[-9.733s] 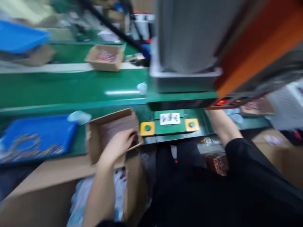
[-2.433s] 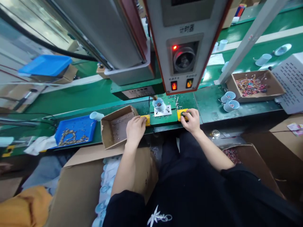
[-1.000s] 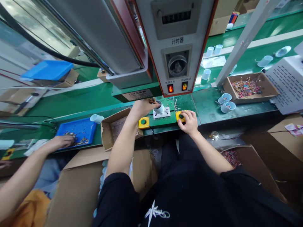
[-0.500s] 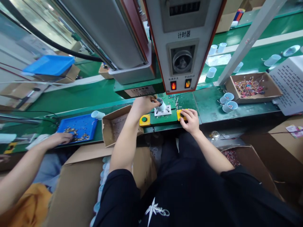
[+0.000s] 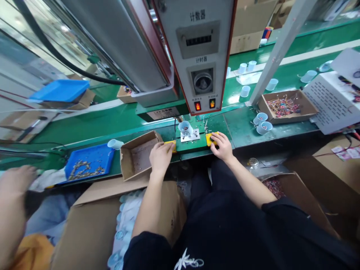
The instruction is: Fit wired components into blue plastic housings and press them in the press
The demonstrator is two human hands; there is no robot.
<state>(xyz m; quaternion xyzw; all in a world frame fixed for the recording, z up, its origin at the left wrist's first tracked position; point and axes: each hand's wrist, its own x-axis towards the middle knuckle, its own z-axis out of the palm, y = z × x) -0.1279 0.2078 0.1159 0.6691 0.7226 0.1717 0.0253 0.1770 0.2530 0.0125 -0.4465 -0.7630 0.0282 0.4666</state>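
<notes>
My left hand [image 5: 161, 155] lies over the left yellow button box [image 5: 173, 146], its loosely bent fingers hiding the button. On the right yellow button box [image 5: 209, 140], my right hand [image 5: 222, 145] rests with fingers stretched over the top and thumb apart. Between the hands a translucent light-blue cup [image 5: 185, 128] stands upright on a white metal plate [image 5: 194, 137], with small parts visible inside it. Neither hand touches the cup. Above and behind it is the press head [image 5: 163, 111], beside a control panel [image 5: 201, 67] with two lit switches.
An open carton [image 5: 140, 155] and a blue tray [image 5: 90, 159] of small metal parts lie left, near a co-worker's blurred arm [image 5: 14, 195]. To the right are two cups [image 5: 264, 128], a box of wired parts [image 5: 289, 107] and a white perforated housing [image 5: 326, 101].
My left hand has let go of the cup and come back to the left button box. My right hand stays on its box. The co-worker's hand has left the blue tray.
</notes>
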